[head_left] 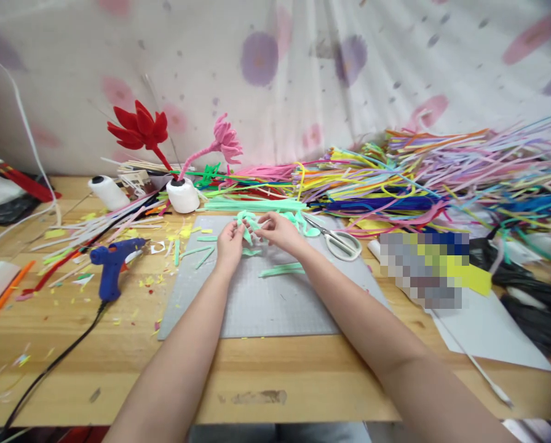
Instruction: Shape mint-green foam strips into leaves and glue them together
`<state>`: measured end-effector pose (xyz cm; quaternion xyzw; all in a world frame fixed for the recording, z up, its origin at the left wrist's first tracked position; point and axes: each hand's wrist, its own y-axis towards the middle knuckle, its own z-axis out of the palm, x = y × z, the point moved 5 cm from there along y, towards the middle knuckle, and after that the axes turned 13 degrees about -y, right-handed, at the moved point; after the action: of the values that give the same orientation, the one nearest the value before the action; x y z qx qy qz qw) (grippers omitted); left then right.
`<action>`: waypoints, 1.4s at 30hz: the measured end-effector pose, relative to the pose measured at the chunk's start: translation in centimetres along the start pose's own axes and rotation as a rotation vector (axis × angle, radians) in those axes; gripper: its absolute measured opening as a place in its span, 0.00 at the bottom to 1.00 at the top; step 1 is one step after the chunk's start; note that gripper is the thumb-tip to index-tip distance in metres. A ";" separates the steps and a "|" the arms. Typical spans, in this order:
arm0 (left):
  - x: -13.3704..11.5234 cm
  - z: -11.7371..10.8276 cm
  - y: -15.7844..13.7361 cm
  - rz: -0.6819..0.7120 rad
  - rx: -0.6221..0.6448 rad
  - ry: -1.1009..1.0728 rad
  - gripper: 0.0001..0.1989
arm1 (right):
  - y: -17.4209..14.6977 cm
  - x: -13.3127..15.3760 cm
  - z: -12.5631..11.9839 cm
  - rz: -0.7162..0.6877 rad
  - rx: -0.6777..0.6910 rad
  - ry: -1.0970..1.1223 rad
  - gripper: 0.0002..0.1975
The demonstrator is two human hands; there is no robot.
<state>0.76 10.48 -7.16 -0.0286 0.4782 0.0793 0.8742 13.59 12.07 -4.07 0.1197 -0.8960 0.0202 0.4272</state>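
Over the grey cutting mat [266, 307], my left hand [230, 245] pinches a bent piece of mint-green pipe cleaner [246, 218]. My right hand [279, 232] meets it from the other side, thumb and fingertips closed on the same fuzzy piece. Its exact shape is partly hidden by my fingers. Below the hands lies a small mint curl [251, 252]. Straight mint pipe cleaners [282, 270] rest on the mat near my right wrist, and short cut lengths [204, 257] are by my left hand. Scissors [342, 243] with pale handles lie right of my right hand, beside looped mint pieces [310, 229].
A blue glue gun [112, 264] with a black cord lies left. Behind stand a red flower [139, 126] and a pink flower [227, 140], by a white thread spool [183, 195]. Heaped pipe cleaners [386, 178] fill the back right. White paper [487, 332] lies right.
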 end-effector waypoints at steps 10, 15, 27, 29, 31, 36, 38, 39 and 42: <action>0.2 0.7 -0.9 0.000 -0.015 0.025 0.15 | -0.8 -0.4 0.5 0.055 -0.198 -0.023 0.08; 0.4 0.8 -0.9 -0.008 0.019 0.045 0.16 | -1.4 0.1 -0.2 0.053 -0.258 -0.152 0.06; 0.7 0.6 -0.8 -0.043 -0.017 0.034 0.16 | -1.5 0.8 -0.1 -0.054 -0.247 -0.124 0.06; 0.6 0.6 -0.8 -0.045 -0.022 0.017 0.16 | -1.3 0.9 -0.1 -0.071 -0.224 -0.102 0.07; 0.5 0.7 -0.9 -0.049 -0.018 -0.002 0.15 | -1.2 0.9 -0.2 -0.082 -0.208 -0.090 0.08; -0.1 0.8 -1.3 -0.035 -0.023 -0.019 0.13 | -1.2 0.9 -0.4 -0.087 -0.197 -0.067 0.09; -0.4 0.8 -1.3 -0.004 -0.029 -0.011 0.14 | -1.1 0.8 -0.3 -0.083 -0.160 -0.039 0.11; -0.5 0.8 -1.3 0.011 -0.032 -0.005 0.15 | -1.1 0.7 -0.1 -0.080 -0.134 -0.022 0.11; -0.7 0.6 -1.2 0.036 -0.039 0.010 0.16 | -0.9 0.3 0.5 -0.066 -0.064 0.010 0.10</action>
<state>1.08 9.31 -6.29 -0.0373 0.4814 0.1042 0.8695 13.26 11.03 -4.19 0.1352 -0.8896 -0.0219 0.4358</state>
